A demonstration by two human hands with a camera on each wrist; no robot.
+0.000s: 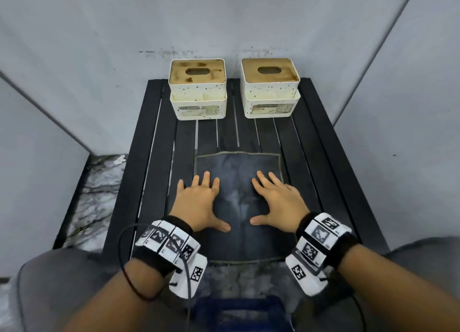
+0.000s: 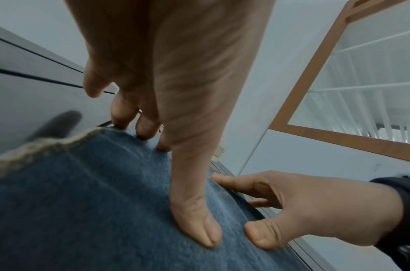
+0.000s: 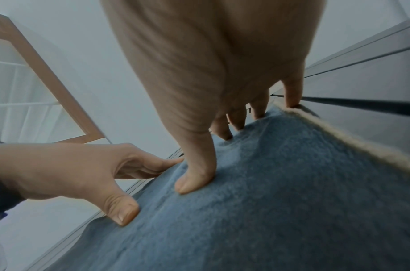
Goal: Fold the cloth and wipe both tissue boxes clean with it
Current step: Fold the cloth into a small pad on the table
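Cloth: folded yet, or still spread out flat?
Spread flat, not folded. The cloth lies in one layer on the slatted table, its hem visible along three sides, with the left hand and right hand pressing it, fingers straight.

A dark blue cloth lies spread flat on the near half of a black slatted table, its near edge at the table's front. The left hand and the right hand press flat on it, fingers straight and spread, thumbs pointing toward each other. At the table's far end stand two cream tissue boxes with brown lids: the left tissue box, its lid stained, and the right tissue box, apart from each other.
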